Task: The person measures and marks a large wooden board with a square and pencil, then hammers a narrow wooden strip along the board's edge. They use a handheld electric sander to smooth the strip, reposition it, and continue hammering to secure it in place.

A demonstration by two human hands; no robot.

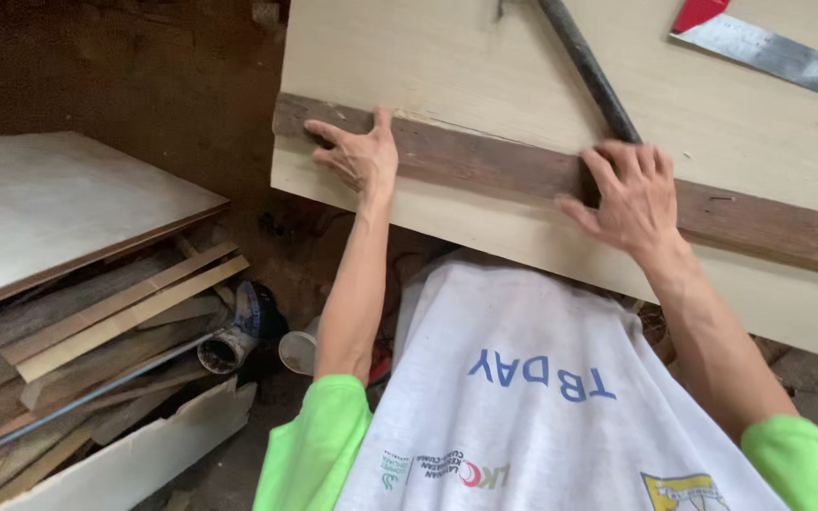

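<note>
Seen from above, a person in a white shirt with bright green sleeves leans over a large pale plywood sheet (pixel 485 57) that fills the upper right of the frame. A long dark wooden strip (pixel 485 161) lies flat across the sheet, running from the upper middle of the frame down toward the right edge.

The left hand (pixel 357 151), in the upper middle, rests on the left end of the strip, palm down with fingers spread and not gripping anything. The right hand (pixel 631 194), right of centre, also lies flat and open, pressing on the strip with fingers splayed.

Just above the right hand, a dark metal bar (pixel 589 66) lies slanted on the sheet, its lower end touching or hidden by the fingertips. In the upper right corner lies a hand saw (pixel 778 57) with a grey blade and red handle, well apart from both hands.

At the left of the frame, another pale board (pixel 40 203) sits on a heap of scrap wood slats (pixel 115 331).
</note>
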